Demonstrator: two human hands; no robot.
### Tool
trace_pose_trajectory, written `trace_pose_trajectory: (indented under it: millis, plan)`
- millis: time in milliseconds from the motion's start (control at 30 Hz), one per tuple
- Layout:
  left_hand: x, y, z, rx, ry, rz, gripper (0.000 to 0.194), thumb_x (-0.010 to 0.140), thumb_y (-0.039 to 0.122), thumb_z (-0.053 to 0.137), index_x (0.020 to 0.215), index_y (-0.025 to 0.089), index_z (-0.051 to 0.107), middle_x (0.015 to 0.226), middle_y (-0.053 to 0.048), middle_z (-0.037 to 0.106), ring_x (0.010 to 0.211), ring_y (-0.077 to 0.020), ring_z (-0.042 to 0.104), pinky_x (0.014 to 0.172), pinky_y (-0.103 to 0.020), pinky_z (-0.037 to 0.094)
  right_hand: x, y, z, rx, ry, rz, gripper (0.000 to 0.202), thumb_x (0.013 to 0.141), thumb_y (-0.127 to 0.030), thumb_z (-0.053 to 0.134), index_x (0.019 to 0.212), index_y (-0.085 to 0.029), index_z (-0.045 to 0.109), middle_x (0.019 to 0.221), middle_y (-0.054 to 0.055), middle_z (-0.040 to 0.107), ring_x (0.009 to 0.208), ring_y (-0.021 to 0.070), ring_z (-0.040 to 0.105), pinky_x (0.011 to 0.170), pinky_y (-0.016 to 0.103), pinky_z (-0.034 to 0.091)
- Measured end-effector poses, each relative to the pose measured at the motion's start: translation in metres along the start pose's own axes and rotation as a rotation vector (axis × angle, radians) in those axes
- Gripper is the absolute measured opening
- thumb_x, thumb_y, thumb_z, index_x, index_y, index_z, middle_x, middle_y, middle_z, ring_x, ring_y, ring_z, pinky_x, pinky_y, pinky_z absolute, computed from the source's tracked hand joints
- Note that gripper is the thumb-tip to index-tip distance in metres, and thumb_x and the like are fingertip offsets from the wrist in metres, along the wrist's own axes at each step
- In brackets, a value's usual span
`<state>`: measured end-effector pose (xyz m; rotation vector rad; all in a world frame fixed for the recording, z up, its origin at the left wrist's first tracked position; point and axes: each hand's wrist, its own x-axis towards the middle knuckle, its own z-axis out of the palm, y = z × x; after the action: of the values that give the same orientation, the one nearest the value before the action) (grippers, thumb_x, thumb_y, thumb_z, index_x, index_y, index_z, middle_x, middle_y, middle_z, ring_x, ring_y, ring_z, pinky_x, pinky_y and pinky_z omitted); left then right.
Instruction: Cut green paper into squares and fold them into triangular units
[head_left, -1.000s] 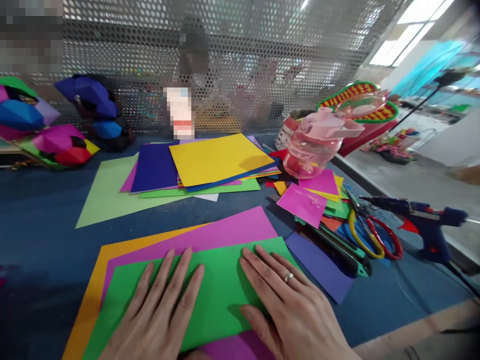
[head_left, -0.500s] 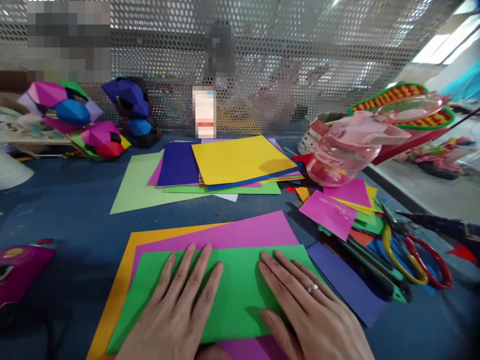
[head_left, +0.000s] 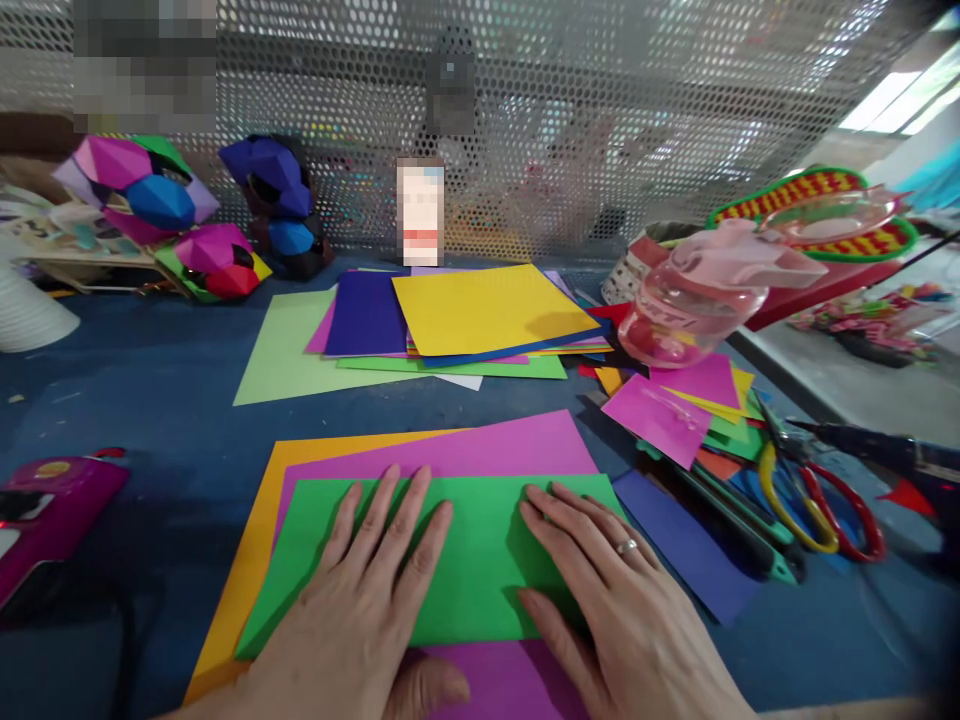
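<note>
While watching from the head view, seeing the green sheet point(head_left: 480, 560) lying over a purple sheet point(head_left: 480, 455) and an orange sheet point(head_left: 251, 560) on the near part of the blue bench point(head_left: 180, 420). Catching the left hand point(head_left: 352, 600) resting palm-down on the green, fingers spread, grip open and clasping nothing. Finding the right hand point(head_left: 626, 600) lying flat toward the other end, grip just as open, just as empty. Rightward, spotting scissors point(head_left: 799, 455) and a blue-violet strip point(head_left: 682, 545); farther back, picking out a yellow sheet point(head_left: 487, 310) topping a stack point(head_left: 367, 315).
</note>
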<state>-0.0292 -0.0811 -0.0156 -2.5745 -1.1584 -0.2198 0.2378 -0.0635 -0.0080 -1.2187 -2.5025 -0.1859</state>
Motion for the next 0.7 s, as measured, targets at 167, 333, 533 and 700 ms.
trace_pose_trajectory:
  millis: [167,333,533,700]
  plan:
    - [-0.001,0.0,-0.005,-0.104,-0.037,-0.062,0.076,0.106,0.057,0.038,0.164,0.011,0.02,0.165,-0.017,0.034,0.151,-0.0397,0.034,0.106,-0.057,0.049,0.001,-0.002,0.002,0.062,-0.062,0.061,0.047,0.099,-0.034,0.058,0.142,-0.014,0.054,0.141,0.014,0.062,0.13,0.0318,0.056,0.104,0.051,0.053]
    - [-0.001,0.001,-0.002,-0.181,-0.036,-0.12,0.063,0.11,0.035,0.034,0.165,0.018,0.01,0.167,-0.011,0.032,0.153,-0.0325,0.033,0.105,-0.057,0.052,0.0,-0.006,0.001,0.086,-0.099,0.102,0.045,0.1,-0.035,0.057,0.141,-0.016,0.054,0.144,0.014,0.059,0.132,0.0321,0.054,0.107,0.053,0.05]
    - [0.0,0.004,0.004,-0.172,0.005,-0.127,0.06,0.109,0.031,0.035,0.165,0.019,0.017,0.167,-0.012,0.033,0.152,-0.036,0.033,0.106,-0.061,0.05,0.001,-0.008,-0.001,0.076,-0.113,0.106,0.044,0.101,-0.034,0.055,0.139,-0.014,0.055,0.144,0.015,0.058,0.131,0.0324,0.054,0.108,0.053,0.049]
    - [-0.001,0.008,0.01,-0.14,0.067,-0.126,0.059,0.109,0.045,0.033,0.159,0.014,0.033,0.164,-0.016,0.038,0.15,-0.0397,0.036,0.107,-0.064,0.046,0.003,-0.021,0.0,-0.009,-0.111,0.103,0.048,0.101,-0.026,0.047,0.146,-0.009,0.051,0.15,0.017,0.055,0.141,0.0342,0.048,0.113,0.058,0.045]
